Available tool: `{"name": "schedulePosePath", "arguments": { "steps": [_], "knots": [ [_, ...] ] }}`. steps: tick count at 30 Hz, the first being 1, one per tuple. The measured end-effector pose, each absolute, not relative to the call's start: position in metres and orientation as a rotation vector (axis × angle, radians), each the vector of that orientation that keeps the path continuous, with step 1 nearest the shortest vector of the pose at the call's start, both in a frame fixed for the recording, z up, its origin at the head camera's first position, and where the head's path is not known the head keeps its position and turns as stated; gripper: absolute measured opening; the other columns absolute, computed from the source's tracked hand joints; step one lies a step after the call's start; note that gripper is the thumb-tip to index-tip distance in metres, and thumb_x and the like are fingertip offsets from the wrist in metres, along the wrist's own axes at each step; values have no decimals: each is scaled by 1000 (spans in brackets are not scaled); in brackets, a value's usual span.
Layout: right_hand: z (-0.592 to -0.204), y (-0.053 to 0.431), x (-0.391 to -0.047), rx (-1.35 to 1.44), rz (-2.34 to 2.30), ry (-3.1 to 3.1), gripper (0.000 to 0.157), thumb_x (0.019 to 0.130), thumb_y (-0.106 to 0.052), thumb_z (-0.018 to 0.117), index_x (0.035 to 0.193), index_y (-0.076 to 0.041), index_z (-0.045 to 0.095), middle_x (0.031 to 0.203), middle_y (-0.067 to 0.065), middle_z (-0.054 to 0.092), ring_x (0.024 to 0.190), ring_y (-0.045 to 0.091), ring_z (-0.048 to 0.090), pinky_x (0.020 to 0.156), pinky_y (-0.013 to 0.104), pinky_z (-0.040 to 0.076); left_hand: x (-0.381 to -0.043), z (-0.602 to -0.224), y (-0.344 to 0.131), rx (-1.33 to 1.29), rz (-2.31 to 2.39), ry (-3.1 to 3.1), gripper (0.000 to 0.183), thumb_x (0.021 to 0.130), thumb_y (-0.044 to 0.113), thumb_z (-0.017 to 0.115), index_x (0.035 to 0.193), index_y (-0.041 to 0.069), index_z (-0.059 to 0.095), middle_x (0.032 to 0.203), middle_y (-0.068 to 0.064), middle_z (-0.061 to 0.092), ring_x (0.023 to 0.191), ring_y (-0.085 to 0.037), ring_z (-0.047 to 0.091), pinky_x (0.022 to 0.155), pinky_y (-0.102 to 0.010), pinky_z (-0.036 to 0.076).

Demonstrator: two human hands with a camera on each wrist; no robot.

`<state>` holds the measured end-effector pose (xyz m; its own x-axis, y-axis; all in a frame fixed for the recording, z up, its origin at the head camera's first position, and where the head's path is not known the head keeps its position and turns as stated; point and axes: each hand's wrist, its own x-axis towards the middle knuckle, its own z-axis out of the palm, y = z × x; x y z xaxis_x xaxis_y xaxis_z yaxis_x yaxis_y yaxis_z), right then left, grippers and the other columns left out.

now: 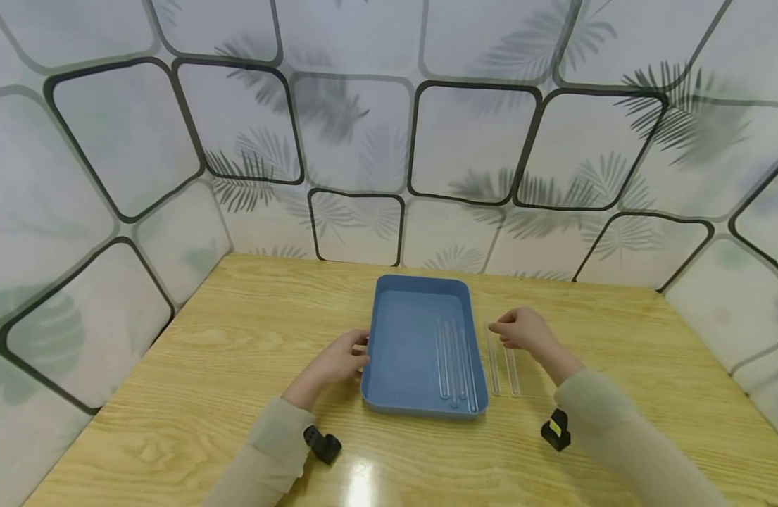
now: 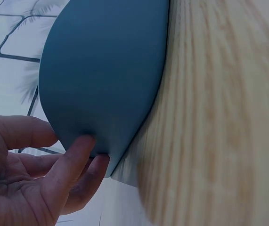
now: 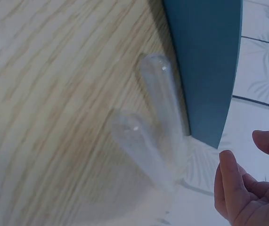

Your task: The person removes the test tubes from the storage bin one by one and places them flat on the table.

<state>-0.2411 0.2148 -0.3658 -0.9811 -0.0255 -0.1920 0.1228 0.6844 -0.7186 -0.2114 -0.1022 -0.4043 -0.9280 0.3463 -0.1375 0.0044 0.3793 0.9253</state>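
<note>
A blue rectangular tray [image 1: 408, 408] lies on the table. Several clear test tubes [image 1: 443, 366] rest lengthwise in its right half. Two more clear tubes, a nearer one [image 1: 494, 373] and an outer one [image 1: 512, 377], lie on the wood just right of the tray; the right wrist view shows their rounded ends [image 3: 155, 66]. My left hand [image 1: 338, 359] touches the tray's left side, its fingertips [image 2: 85, 143] against the outer wall. Over the far ends of the two loose tubes hovers my right hand [image 1: 524, 329], thumb and fingers apart with nothing visible between them.
The wooden table [image 1: 249, 338] reaches back to a patterned curtain [image 1: 357, 134] that hangs behind it and along both sides. A black wrist camera [image 1: 323, 445] is strapped on the left sleeve, another camera [image 1: 556, 429] on the right.
</note>
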Motion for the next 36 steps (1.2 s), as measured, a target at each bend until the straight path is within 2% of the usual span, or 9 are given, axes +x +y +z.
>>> {"name": "schedulePosePath", "arguments": {
  "steps": [10,16,23,32,36],
  "knots": [
    [-359,197,-245,66,-1214,2683,35,86,-15,57,106,12,51,101,25,53,87,33,57,70,35,51,-210,-404,-102,312,1551,2340,44,88,-3,43,131,-7,33,126,-25,40,111,-40,43,71,-40,50],
    [-358,187,-247,51,-1205,2685,34,85,-14,57,107,12,51,100,24,54,81,28,59,66,31,52,-209,-402,-101,310,1555,2339,44,88,-4,43,131,-7,33,126,-26,40,111,-40,43,71,-40,50],
    [-361,173,-249,17,-1196,2667,34,84,-13,57,108,11,51,98,23,55,80,27,59,68,34,51,-210,-404,-102,326,1545,2337,44,88,-4,42,131,-7,32,127,-26,38,111,-40,43,71,-40,50],
    [-366,159,-251,-70,-1139,2683,37,84,-15,59,110,11,53,99,21,57,78,23,60,66,32,51,-210,-404,-101,318,1536,2350,45,89,-2,43,132,-6,32,127,-25,38,112,-40,42,71,-40,50],
    [-369,155,-249,-76,-1126,2691,34,83,-14,60,106,10,56,94,17,59,75,21,60,64,32,52,-209,-404,-101,311,1536,2347,44,89,-2,43,132,-6,32,127,-25,38,111,-40,43,69,-39,51]
  ]
}}
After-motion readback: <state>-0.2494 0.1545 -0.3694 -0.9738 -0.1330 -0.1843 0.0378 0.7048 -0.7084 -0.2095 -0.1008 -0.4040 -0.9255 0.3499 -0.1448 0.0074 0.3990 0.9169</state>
